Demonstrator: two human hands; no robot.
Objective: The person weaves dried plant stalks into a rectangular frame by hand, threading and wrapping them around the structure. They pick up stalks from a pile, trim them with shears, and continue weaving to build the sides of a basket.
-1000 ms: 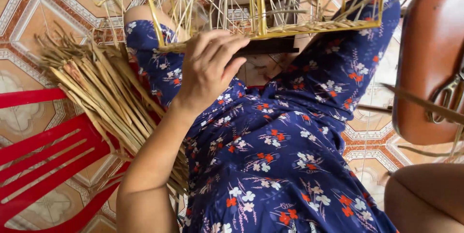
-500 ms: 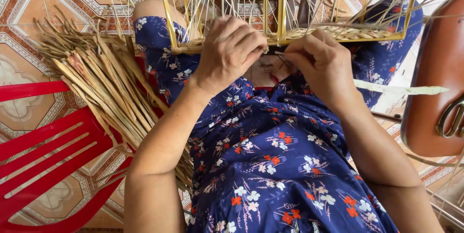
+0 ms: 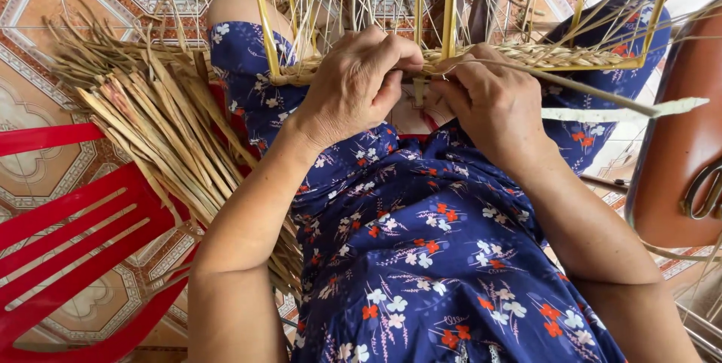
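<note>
Because the pale, flat straw strand looks light and brittle—both hands, left hand and right hand, pinch it beside the yellow wire basket frame.

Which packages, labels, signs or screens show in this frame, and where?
None in view. Only the left hand and right hand at a woven frame, a straw bundle to the left, a red chair at lower left, and a brown bag at right.
</note>
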